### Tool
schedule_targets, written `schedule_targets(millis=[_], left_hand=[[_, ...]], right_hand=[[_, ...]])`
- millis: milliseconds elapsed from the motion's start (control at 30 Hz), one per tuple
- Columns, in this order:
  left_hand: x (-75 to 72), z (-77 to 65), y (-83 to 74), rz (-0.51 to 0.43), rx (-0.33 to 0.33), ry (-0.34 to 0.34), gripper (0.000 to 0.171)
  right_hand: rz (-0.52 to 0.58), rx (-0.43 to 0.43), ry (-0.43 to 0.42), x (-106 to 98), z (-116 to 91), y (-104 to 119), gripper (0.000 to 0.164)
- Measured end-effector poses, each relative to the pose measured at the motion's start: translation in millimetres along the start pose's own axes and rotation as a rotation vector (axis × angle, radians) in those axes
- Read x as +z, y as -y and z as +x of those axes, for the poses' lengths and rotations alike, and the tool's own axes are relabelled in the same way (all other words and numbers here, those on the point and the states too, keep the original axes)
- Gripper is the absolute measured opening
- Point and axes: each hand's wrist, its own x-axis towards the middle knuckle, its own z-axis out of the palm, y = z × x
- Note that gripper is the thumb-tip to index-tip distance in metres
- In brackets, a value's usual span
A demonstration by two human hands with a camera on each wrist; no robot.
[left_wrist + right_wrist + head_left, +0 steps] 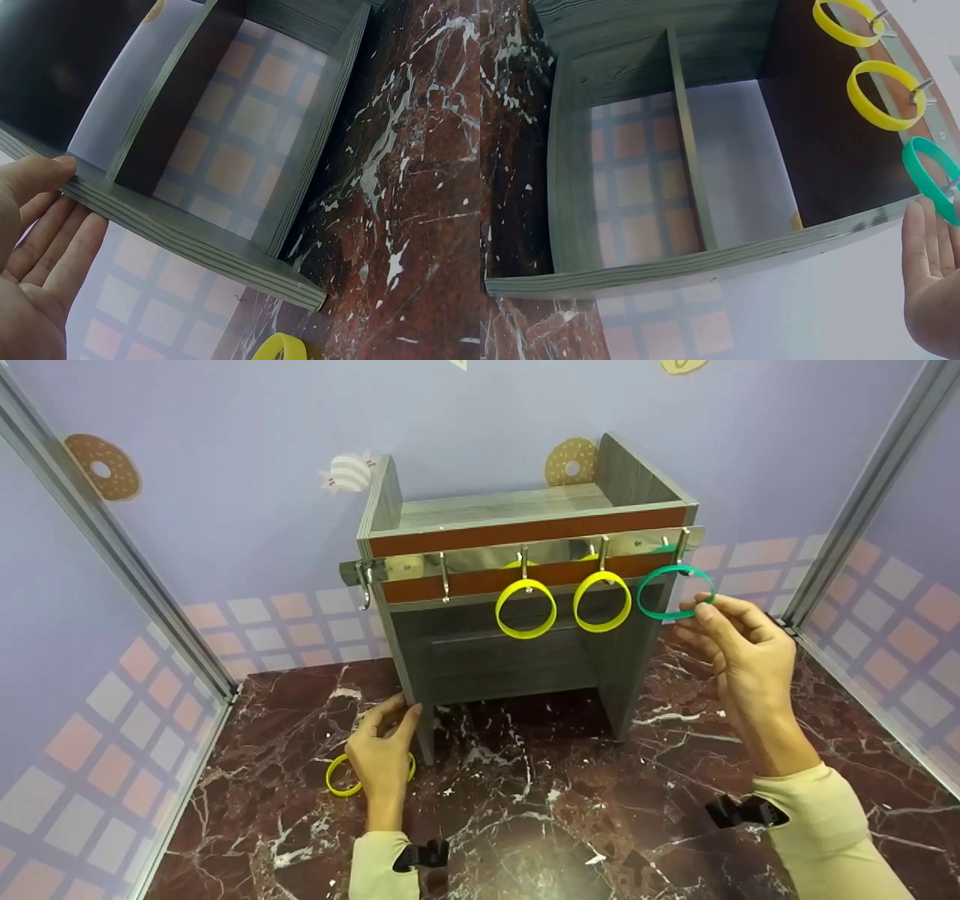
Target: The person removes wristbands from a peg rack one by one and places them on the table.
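My right hand (750, 660) pinches the lower right edge of a green wristband (651, 611), whose top is at the rightmost hook (682, 544). The right wrist view shows the green wristband (915, 166) at the hook, partly behind the fingers. My left hand (381, 742) grips the front edge of the grey wooden shelf's left side panel (409, 675), thumb inside and fingers outside, as the left wrist view shows. Two yellow wristbands, one (502, 622) left of the other (626, 611), hang from neighbouring hooks. Another yellow wristband (341, 791) lies on the table, partly hidden behind my left hand.
A shiny metal hook rail (480, 561) crosses the shelf front; its two left hooks, one (445, 577) beside the other (365, 585), bear no wristband. The shelf stands on a dark red marbled table (510, 825). Patterned lilac walls (247, 510) with metal corner posts enclose it.
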Motion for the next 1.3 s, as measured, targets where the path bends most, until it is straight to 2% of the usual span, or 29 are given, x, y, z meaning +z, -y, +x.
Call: schedule_targets(millis=[400,667,967,1300], left_hand=[[0.0,0.7,1.1,0.006,0.011,-0.009,0.021],[-1.1,-0.9,-0.6,0.000,-0.033,0.010,0.021],[-0.5,0.0,1.0,-0.022,-0.012,0.000,0.021],[-0.7,0.1,0.1,-0.028,-0.033,0.006,0.020]], right_hand=[[0.085,-0.019,0.007,9,-2,15,0.018],[0.099,-0.034,0.003,7,-8,24,0.018],[0.130,-0.021,-0.038,-9,-16,29,0.013],[0.113,0.030,-0.090,-34,-21,20,0.013]])
